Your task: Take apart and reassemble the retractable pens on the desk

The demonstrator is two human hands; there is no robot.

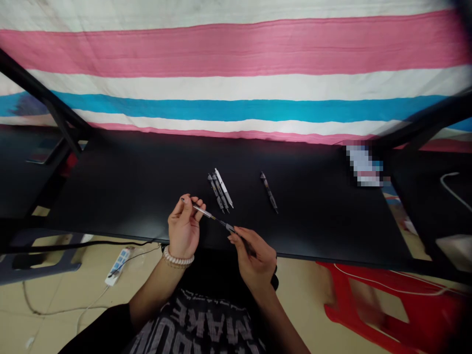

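My left hand [183,228], palm up with a coiled bracelet at the wrist, pinches one end of a slim pen refill [204,211] between thumb and forefinger. The refill slants down to the right and meets a dark pen barrel [230,228]. Around that barrel the fingers of my right hand [257,258] are closed, hiding most of it. Just beyond my hands lie a white pen [224,188] and two dark pens [217,193], side by side on the black table [147,172]. Another dark pen [269,192] rests apart, farther right.
A blurred-out, pale flat object [363,164] lies at the table's right end. A striped cloth [236,49] hangs behind the table. Below are a white power strip [118,265] with cables at left and a red stool [354,305] at right.
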